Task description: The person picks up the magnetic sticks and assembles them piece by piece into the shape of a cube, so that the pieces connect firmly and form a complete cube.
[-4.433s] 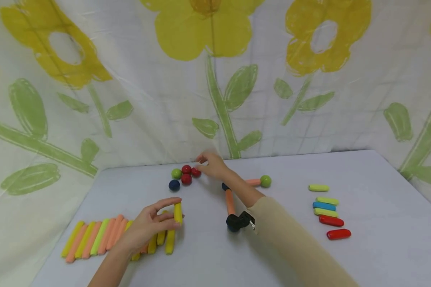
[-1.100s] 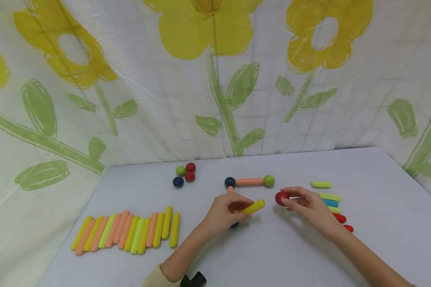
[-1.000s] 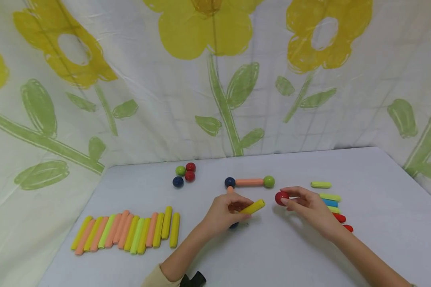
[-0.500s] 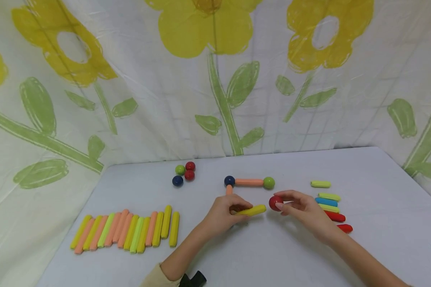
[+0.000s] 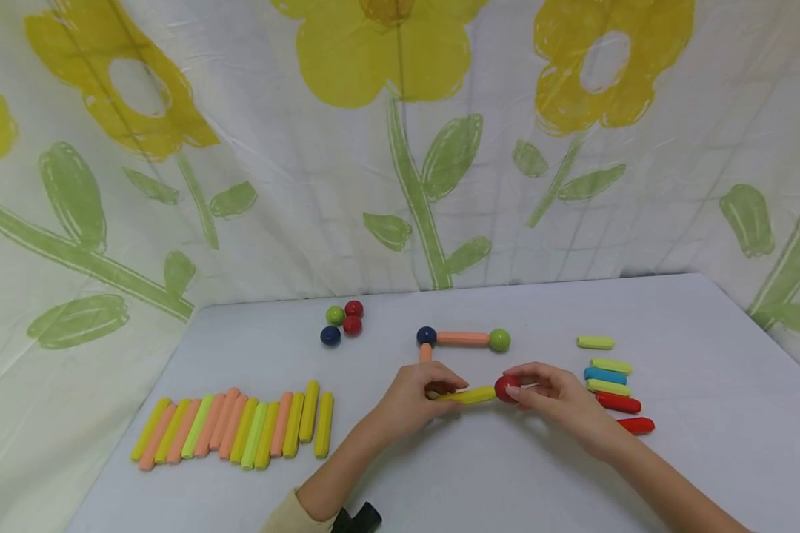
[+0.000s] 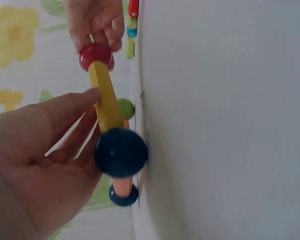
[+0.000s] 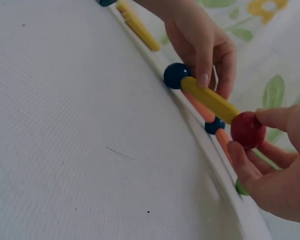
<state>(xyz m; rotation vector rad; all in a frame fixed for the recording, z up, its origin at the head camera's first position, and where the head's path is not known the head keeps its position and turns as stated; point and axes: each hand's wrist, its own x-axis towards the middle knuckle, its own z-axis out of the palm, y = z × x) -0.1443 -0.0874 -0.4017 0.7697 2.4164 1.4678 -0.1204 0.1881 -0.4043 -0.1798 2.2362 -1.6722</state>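
Note:
My left hand (image 5: pixel 410 403) pinches a yellow stick (image 5: pixel 476 395) of a magnetic ball-and-stick set between thumb and fingers. In my right hand (image 5: pixel 563 400) a red ball (image 5: pixel 505 389) is pinched at the fingertips, touching the stick's right end. The wrist views show a navy ball (image 7: pixel 177 76) at the stick's other end; the left hand hides it from the head view. An orange stick (image 7: pixel 199 106) runs from that ball to another navy ball (image 5: pixel 427 336). From there a second orange stick (image 5: pixel 463 339) leads to a green ball (image 5: pixel 499 340).
A row of yellow, orange and lime sticks (image 5: pixel 228 429) lies at the left of the white table (image 5: pixel 507 481). Loose red, green and navy balls (image 5: pixel 352 326) sit at the back. Short lime, blue and red sticks (image 5: pixel 605 376) lie on the right.
Earlier my right hand reached to the loose balls and took a red one. The left hand brought the yellow stick rightward. Over the last second the red ball moved left onto the stick's end.

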